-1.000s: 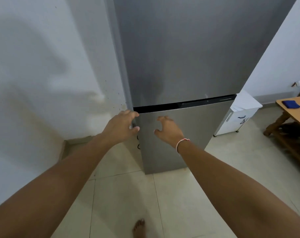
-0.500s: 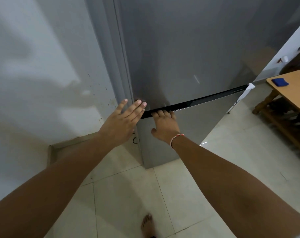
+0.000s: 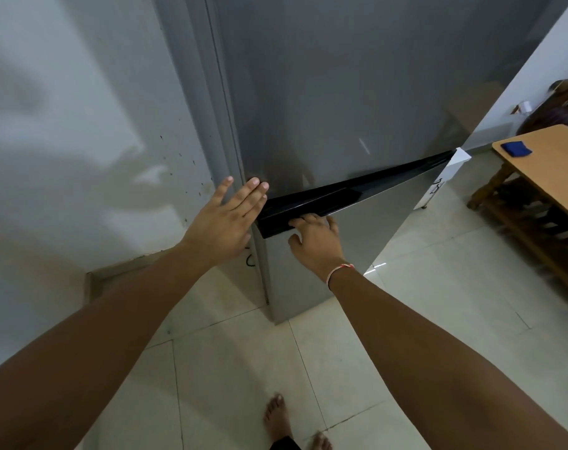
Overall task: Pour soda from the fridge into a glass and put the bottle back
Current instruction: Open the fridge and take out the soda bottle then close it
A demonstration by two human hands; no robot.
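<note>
The grey fridge (image 3: 357, 92) stands in the far middle against the white wall (image 3: 65, 125). The right hand (image 3: 318, 243) hooks curled fingers into the black gap above its lower door (image 3: 341, 248). The left hand (image 3: 225, 227) presses flat, fingers straight, on the fridge's left corner. A wooden table (image 3: 549, 167) stands at right.

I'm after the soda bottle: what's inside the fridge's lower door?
Nothing inside shows. The lower door has barely opened; only a black strip along its top is exposed, where the right hand grips. Shelves and any bottle are covered.
</note>
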